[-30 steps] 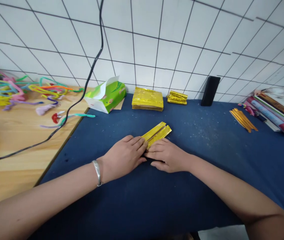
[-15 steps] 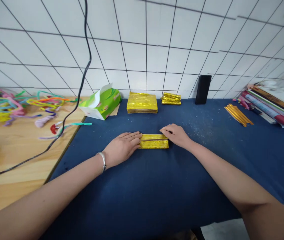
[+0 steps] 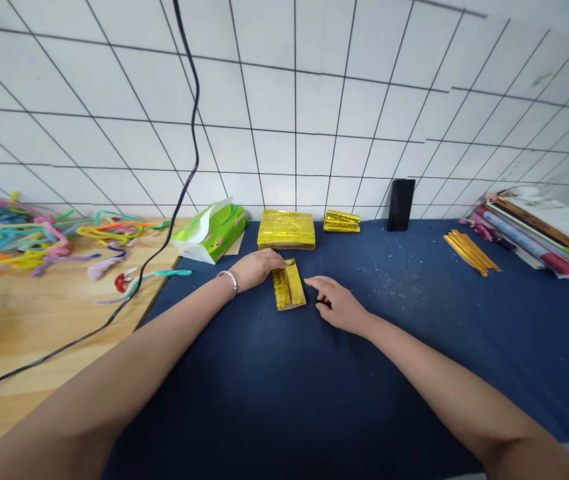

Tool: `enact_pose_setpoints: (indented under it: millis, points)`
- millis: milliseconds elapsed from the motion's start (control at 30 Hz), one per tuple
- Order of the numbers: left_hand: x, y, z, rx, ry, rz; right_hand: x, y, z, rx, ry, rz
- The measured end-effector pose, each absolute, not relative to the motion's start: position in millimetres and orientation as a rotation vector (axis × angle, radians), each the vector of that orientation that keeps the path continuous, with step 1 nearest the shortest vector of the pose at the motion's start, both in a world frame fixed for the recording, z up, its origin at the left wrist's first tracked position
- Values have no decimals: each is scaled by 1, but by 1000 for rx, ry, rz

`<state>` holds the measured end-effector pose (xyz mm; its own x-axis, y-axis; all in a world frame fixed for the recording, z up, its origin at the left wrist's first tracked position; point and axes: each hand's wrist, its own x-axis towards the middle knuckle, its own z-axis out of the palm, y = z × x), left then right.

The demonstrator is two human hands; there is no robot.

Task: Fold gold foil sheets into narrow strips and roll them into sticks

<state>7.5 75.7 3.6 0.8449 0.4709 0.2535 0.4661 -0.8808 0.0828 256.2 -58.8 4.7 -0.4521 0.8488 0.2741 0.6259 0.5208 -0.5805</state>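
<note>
Your left hand (image 3: 257,268) rests its fingertips on the far end of the folded gold paper (image 3: 289,290), near the left corner. Your thumb is hidden there, so I cannot tell whether you pinch the paper or only press on it. Your right hand (image 3: 339,303) is open, fingers loosely curled and thumb apart, just beside the paper's right edge.

The gold paper lies on the blue cloth (image 3: 284,387) between your hands, slightly slanted, with a darker brown strip running along its middle. The one clear container before you is the green box (image 3: 221,233), left of the stack of gold sheets (image 3: 287,228). A white piece (image 3: 207,222) stands up along its top (flap or tissue, I cannot say which), and the inside of the box is hidden from your angle. A flat brown piece (image 3: 235,246) shows at its right side.

To the right of the stack lies a small gold bundle (image 3: 341,221), then a black slab (image 3: 401,205) leaning upright against the tiled wall (image 3: 314,100). Farther right you have orange-gold strips (image 3: 471,252). Colourful fuzzy stems (image 3: 49,237) lie in a heap on the wooden surface (image 3: 89,360) to your left.
</note>
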Motion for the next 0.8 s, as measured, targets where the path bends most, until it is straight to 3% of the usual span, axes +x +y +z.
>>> enact_pose_setpoints:
  millis: [133, 400, 800]
  points:
    - [6, 78, 0, 2942, 744, 514, 252, -41, 4, -1207, -2303, 291]
    - [-3, 64, 2, 2921, 813, 441, 221, 41, 5, -1103, -2617, 214]
    - [-30, 54, 0, 2862, 903, 302, 228, 25, 6, -1387, -2748, 100]
